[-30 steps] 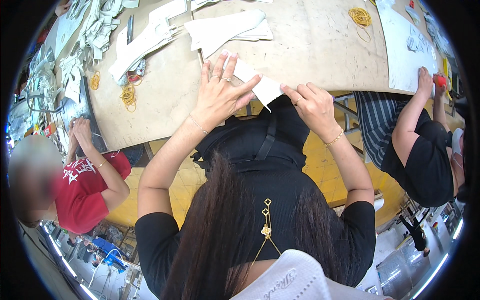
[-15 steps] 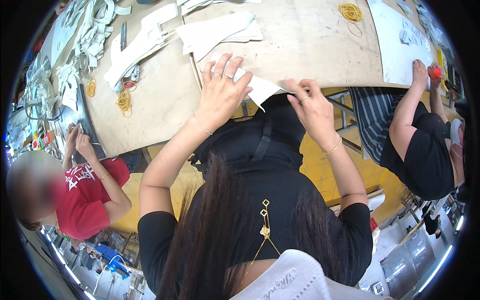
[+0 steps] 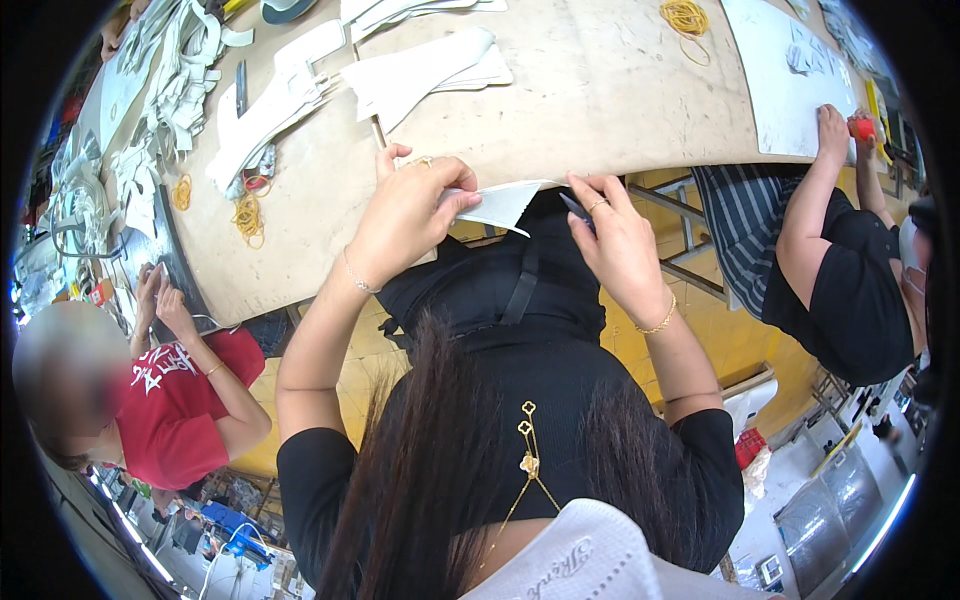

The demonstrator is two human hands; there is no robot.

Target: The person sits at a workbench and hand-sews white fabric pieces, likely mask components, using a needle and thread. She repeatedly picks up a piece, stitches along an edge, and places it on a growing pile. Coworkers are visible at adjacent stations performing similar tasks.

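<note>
At the table's near edge my left hand (image 3: 415, 210) pinches a white, flat, pointed piece of sheet material (image 3: 505, 207) between thumb and fingers. The piece has a jagged edge on its right side and hangs partly past the table edge, above my lap. Close to its right end is my right hand (image 3: 622, 240), with fingers curled round a small dark tool with a pointed blade (image 3: 576, 208). Most of that tool is hidden by the hand, so its exact kind does not show. The forefinger reaches toward the table edge.
Stacked white pieces (image 3: 430, 72) lie ahead on the wooden table (image 3: 590, 100), with more (image 3: 265, 125) to the left. Yellow rubber bands (image 3: 685, 17) sit at the far right, others (image 3: 247, 218) at left. Co-workers sit on both sides; one wears a red shirt (image 3: 175, 415).
My left hand has turned and drawn back toward me, from flat on the white piece to pinching it. The right hand has lowered slightly, and the dark blade now shows.
</note>
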